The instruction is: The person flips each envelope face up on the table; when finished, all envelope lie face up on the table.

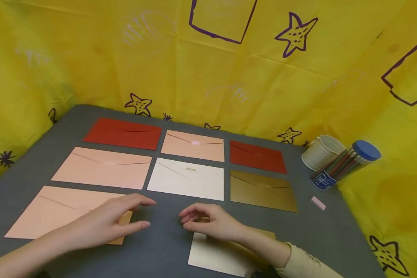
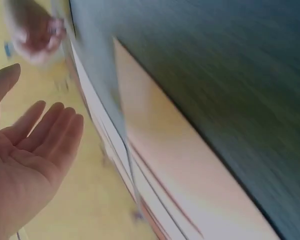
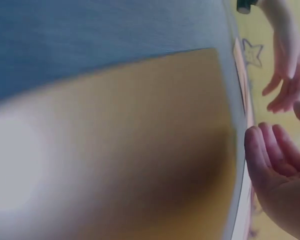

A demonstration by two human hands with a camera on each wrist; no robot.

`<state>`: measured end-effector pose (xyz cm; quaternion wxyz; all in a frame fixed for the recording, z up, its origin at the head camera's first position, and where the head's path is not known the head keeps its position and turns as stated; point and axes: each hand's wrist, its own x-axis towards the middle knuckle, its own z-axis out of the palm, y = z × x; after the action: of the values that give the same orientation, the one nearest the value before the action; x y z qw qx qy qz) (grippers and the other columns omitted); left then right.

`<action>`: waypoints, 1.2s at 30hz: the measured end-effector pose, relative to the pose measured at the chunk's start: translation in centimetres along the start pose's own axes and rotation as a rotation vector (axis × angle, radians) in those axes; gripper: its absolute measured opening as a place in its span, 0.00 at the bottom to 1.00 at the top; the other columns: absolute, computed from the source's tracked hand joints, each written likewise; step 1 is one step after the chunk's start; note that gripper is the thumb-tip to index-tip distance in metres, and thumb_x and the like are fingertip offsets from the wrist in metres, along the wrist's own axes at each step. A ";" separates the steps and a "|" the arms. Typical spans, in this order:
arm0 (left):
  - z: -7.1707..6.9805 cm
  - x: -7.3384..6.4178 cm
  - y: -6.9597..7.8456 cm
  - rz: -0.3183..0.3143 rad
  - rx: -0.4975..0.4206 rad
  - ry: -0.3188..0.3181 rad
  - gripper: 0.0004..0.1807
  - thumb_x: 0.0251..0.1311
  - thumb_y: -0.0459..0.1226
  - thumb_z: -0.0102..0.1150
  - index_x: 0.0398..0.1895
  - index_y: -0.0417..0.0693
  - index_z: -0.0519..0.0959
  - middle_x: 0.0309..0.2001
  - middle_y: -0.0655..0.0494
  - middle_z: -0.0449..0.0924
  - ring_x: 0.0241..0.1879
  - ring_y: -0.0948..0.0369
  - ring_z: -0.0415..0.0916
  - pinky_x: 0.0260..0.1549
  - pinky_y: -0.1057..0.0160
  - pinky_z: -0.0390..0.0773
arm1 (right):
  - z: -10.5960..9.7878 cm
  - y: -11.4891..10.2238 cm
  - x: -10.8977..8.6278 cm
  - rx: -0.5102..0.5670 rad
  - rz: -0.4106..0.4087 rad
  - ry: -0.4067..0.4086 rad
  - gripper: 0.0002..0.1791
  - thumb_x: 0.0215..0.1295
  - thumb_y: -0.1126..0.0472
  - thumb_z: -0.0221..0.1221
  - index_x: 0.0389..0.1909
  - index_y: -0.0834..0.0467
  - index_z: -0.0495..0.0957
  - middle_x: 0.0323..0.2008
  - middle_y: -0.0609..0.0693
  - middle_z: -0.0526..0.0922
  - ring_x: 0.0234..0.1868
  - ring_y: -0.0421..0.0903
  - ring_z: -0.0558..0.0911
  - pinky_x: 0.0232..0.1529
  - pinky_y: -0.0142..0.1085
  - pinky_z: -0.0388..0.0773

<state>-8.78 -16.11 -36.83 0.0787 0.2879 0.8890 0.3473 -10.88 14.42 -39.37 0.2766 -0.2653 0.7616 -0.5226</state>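
Note:
My left hand hovers over the right part of a peach envelope at the front left, thumb and fingers spread apart with nothing between them. In the left wrist view, that hand shows a bare palm. Across a gap, my right hand is above a pale gold envelope, its fingers loosely bent. The right wrist view shows the right hand's palm bare too, with the gold envelope lying below. My right forearm hides part of that envelope.
Behind the hands lie pink, white and bronze envelopes. The back row has a red, a peach and another red envelope. At right are a white tin, a blue-lidded pencil tub and an eraser.

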 end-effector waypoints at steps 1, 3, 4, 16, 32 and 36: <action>0.6 0.5 0.5 0.041 0.008 -0.023 0.28 0.62 0.59 0.57 0.60 0.57 0.75 0.56 0.67 0.76 0.51 0.64 0.76 0.49 0.56 0.78 | -0.3 0.3 -0.7 -0.005 -0.005 0.010 0.14 0.67 0.60 0.62 0.52 0.56 0.80 0.44 0.47 0.85 0.46 0.40 0.82 0.49 0.32 0.78; 1.9 1.5 1.3 0.100 0.013 -0.063 0.30 0.62 0.60 0.55 0.62 0.57 0.74 0.57 0.69 0.74 0.54 0.66 0.74 0.52 0.56 0.77 | -0.8 0.8 -2.2 -0.007 -0.026 0.029 0.15 0.66 0.61 0.62 0.53 0.57 0.79 0.46 0.50 0.84 0.47 0.42 0.81 0.50 0.33 0.78; 2.4 1.9 1.6 0.122 0.010 -0.084 0.30 0.62 0.60 0.55 0.63 0.56 0.73 0.58 0.70 0.74 0.55 0.67 0.73 0.53 0.56 0.76 | -1.0 1.0 -2.8 -0.015 -0.040 0.040 0.16 0.66 0.60 0.63 0.54 0.58 0.78 0.46 0.51 0.83 0.48 0.43 0.81 0.51 0.34 0.78; 6.8 5.2 4.1 0.381 0.129 -0.280 0.38 0.66 0.62 0.48 0.71 0.51 0.64 0.69 0.55 0.65 0.67 0.58 0.64 0.58 0.53 0.72 | -2.9 3.2 -9.4 -0.413 -0.198 0.134 0.22 0.64 0.51 0.65 0.58 0.49 0.75 0.54 0.42 0.79 0.54 0.41 0.77 0.54 0.36 0.76; 8.8 6.6 3.7 0.531 0.473 -0.327 0.51 0.58 0.71 0.46 0.73 0.43 0.60 0.73 0.46 0.56 0.73 0.52 0.53 0.64 0.56 0.64 | -3.7 5.0 -13.3 -0.751 -0.187 0.084 0.51 0.54 0.38 0.68 0.74 0.51 0.57 0.73 0.50 0.58 0.70 0.47 0.60 0.59 0.46 0.71; 8.9 6.8 3.8 0.517 0.505 -0.333 0.50 0.59 0.70 0.46 0.72 0.44 0.62 0.73 0.46 0.57 0.72 0.53 0.54 0.63 0.59 0.66 | -3.7 5.0 -13.3 -0.764 -0.169 0.067 0.54 0.51 0.35 0.68 0.75 0.50 0.56 0.74 0.48 0.56 0.72 0.46 0.58 0.60 0.47 0.70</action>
<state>-9.63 -4.90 -40.53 0.0584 0.5649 0.8197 0.0746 -4.65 27.56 -41.04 0.0888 -0.3935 0.8855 -0.2307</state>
